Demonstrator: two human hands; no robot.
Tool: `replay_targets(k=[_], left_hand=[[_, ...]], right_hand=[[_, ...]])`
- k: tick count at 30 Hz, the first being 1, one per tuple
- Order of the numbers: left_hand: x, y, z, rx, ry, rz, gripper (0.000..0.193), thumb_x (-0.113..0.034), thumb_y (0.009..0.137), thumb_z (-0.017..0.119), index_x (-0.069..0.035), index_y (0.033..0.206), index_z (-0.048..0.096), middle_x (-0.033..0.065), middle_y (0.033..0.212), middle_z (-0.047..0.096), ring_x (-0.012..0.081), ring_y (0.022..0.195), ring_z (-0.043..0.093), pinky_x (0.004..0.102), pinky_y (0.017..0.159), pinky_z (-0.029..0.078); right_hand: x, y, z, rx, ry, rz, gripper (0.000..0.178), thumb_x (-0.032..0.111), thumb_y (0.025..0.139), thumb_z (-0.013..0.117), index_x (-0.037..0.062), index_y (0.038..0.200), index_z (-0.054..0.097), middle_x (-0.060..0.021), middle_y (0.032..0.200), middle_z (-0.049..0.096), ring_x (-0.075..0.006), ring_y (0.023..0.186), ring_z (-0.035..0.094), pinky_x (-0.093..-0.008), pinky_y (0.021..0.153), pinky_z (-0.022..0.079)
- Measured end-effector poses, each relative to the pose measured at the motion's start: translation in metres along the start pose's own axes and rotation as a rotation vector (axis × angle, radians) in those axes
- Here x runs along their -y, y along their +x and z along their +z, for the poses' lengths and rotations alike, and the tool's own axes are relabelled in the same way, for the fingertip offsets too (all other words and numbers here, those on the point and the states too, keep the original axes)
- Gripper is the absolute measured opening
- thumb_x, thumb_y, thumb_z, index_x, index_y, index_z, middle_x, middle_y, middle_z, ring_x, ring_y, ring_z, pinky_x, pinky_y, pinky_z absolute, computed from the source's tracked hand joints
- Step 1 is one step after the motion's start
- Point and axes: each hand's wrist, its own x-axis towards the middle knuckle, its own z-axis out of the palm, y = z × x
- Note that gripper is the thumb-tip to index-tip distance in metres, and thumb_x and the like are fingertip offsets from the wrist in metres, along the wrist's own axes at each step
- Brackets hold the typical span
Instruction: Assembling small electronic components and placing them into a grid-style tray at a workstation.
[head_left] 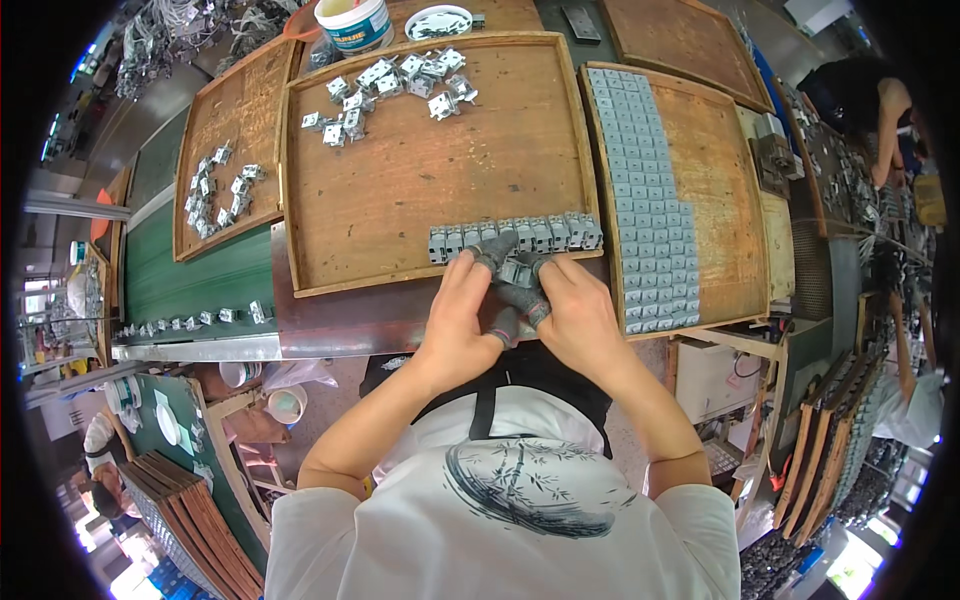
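Note:
Both my hands meet at the near edge of a wooden tray [440, 150], with dark grey covers on several fingertips. Between them is a small box-shaped metal part [516, 271], partly hidden by the fingers. My right hand [580, 305] pinches it from the right, thumb underneath. My left hand [460, 315] curls around its left side, fingertips against it and beside the row. Directly behind stands a tight row of similar metal parts [560, 232] along the tray's front rim. A loose heap of such parts [390, 85] lies at the tray's far side.
To the right, a second wooden tray [715, 150] holds neat columns of metal parts [645, 200]. On the left, another tray [235, 120] carries scattered parts, beside a green conveyor belt [190, 285] with several parts. A white-and-blue bucket [355, 25] stands behind. People work at both sides.

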Motion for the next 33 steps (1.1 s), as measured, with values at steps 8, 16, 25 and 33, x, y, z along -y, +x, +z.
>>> replay_targets(k=[8,16,25,33], left_hand=[[0.013,0.013,0.006,-0.102,0.193,0.329,0.073,-0.011,0.061,0.082,0.001,0.128,0.056,0.0203,0.122,0.057,0.0379,0.109,0.057,0.0419,0.090,0.049],[0.010,0.026,0.006,-0.037,0.350,0.559,0.067,-0.017,0.065,0.084,0.002,0.125,0.060,0.0194,0.118,0.063,0.0365,0.104,0.062,0.0412,0.090,0.050],[0.049,0.032,-0.075,-0.304,0.273,0.042,0.045,0.006,0.075,0.068,-0.002,0.118,0.065,0.0077,0.106,0.051,0.0189,0.102,0.054,0.0275,0.084,0.046],[0.112,0.054,-0.116,0.124,0.066,-0.416,0.055,0.008,0.073,0.055,-0.002,0.126,0.061,0.0069,0.105,0.067,0.0154,0.094,0.063,0.0272,0.080,0.051]], right_hand=[[-0.022,0.011,0.002,0.275,0.524,0.236,0.042,0.028,0.072,0.078,-0.0002,0.096,0.059,-0.0198,0.090,0.066,-0.0387,0.081,0.065,-0.0432,0.069,0.052],[-0.033,0.000,-0.008,0.177,0.369,0.164,0.043,0.031,0.078,0.078,-0.0029,0.098,0.063,-0.0190,0.081,0.065,-0.0263,0.073,0.065,-0.0350,0.068,0.050],[-0.210,0.005,-0.085,-0.549,-0.139,0.525,0.024,0.017,0.088,0.063,0.0001,0.103,0.067,-0.0191,0.092,0.071,-0.0311,0.086,0.068,-0.0386,0.076,0.051],[-0.321,-0.006,-0.091,-0.358,0.125,0.779,0.027,0.013,0.088,0.063,-0.0010,0.110,0.068,-0.0070,0.101,0.069,-0.0202,0.090,0.062,-0.0317,0.081,0.047]])
